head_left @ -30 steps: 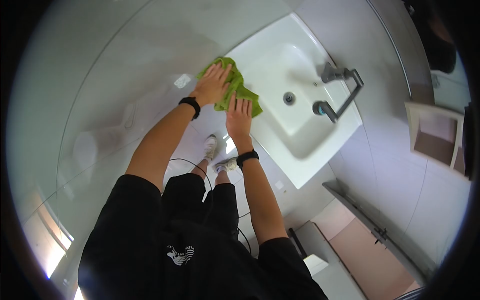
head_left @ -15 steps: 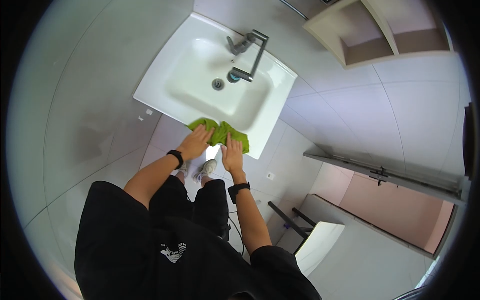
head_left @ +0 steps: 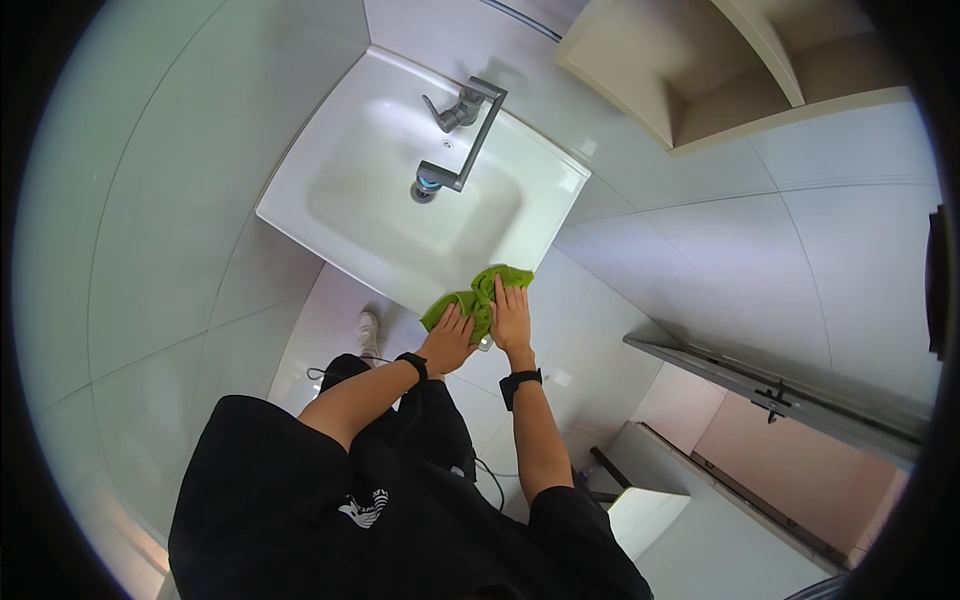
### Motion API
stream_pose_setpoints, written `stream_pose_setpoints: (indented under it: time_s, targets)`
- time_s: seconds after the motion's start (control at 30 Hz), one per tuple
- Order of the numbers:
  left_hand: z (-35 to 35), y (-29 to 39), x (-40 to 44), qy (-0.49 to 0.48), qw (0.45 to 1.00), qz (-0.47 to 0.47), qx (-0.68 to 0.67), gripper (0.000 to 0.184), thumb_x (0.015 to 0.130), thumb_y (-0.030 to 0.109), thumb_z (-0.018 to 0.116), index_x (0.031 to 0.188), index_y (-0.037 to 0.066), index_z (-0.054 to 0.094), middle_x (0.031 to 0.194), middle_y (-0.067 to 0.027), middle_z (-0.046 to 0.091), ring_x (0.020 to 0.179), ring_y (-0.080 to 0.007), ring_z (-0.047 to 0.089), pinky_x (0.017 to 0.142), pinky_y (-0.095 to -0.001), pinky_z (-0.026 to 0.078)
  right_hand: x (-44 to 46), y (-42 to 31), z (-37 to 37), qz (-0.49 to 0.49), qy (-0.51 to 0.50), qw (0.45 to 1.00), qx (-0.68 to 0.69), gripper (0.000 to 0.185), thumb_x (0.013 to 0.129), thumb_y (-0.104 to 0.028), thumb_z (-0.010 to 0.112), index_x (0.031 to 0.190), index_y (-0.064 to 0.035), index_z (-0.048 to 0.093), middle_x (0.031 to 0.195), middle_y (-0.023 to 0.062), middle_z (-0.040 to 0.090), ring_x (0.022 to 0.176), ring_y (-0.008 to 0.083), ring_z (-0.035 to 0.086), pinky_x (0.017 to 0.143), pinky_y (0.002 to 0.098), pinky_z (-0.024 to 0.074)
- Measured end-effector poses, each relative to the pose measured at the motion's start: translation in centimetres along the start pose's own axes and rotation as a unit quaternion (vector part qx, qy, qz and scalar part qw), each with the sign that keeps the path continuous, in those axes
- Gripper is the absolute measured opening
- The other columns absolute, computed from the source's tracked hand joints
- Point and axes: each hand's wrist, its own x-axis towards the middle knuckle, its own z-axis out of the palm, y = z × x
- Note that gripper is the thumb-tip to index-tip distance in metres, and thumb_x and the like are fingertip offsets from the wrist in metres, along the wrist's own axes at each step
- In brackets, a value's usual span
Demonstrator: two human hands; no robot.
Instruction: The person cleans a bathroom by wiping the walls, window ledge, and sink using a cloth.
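Observation:
A bunched green cloth (head_left: pixel 478 303) lies over the front rim of the white sink (head_left: pixel 340 250), near its right corner. My left hand (head_left: pixel 449 343) rests on the cloth's left part, fingers stretched out over it. On the cloth's right part lies my right hand (head_left: pixel 511 317), its fingers long and flat. Both palms reach past the rim's front edge, and what is under the fingers is hidden. A grey faucet (head_left: pixel 480 140) with a folding spout bends over the basin, its end above the drain (head_left: pixel 422 194).
A beige open shelf (head_left: pixel 640 90) hangs on the wall at upper right. Further right are a metal-framed doorway (head_left: pixel 780 400) and a white board (head_left: pixel 645 510) with dark legs. A dark cable (head_left: pixel 490 480) runs near my legs on the tiled floor.
Both hands and the cloth have moved right along the sink's front rim, toward its right corner. My head view has shifted, and the faucet's outlet now appears over the drain.

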Motion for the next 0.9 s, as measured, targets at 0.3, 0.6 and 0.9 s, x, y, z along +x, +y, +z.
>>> stream_pose_setpoints:
  time_s: [0.3, 0.6, 0.9]
  targets:
    - [1.2, 6.2, 10.9, 0.022, 0.991, -0.129, 0.032, 0.066, 0.094, 0.032, 0.057, 0.137, -0.017, 0.043, 0.134, -0.0368, 0.049, 0.135, -0.055, 0.035, 0.119, -0.0623, 0.015, 7.6, 9.1, -3.7, -0.108, -0.022, 0.993, -0.033, 0.057, 0.103, -0.024, 0.046, 0.156, -0.0084, 0.032, 0.124, 0.0183, 0.054, 0.127, 0.0388, 0.043, 0.117, 0.0549, 0.0247]
    - [1.8, 5.9, 18.6, 0.087, 0.979, -0.174, 0.055, 0.056, 0.09, 0.013, 0.05, 0.136, -0.017, 0.043, 0.132, -0.0385, 0.048, 0.135, -0.0557, 0.035, 0.118, -0.0631, 0.015, 13.6, 13.0, -5.2, -0.099, 0.007, 0.994, -0.035, 0.054, 0.105, -0.025, 0.042, 0.156, -0.0105, 0.031, 0.129, 0.0185, 0.052, 0.13, 0.0384, 0.042, 0.118, 0.0549, 0.0238]
    - [0.9, 5.1, 17.0, 0.118, 0.982, -0.145, 0.003, 0.058, 0.09, 0.017, 0.053, 0.139, -0.012, 0.045, 0.14, -0.0305, 0.047, 0.143, -0.0463, 0.031, 0.122, -0.0543, 0.015, 12.7, 12.2, -4.4, -0.078, 0.019, 0.995, -0.06, 0.054, 0.106, -0.025, 0.04, 0.156, -0.0084, 0.03, 0.138, 0.0179, 0.05, 0.133, 0.0386, 0.04, 0.119, 0.0545, 0.0207]
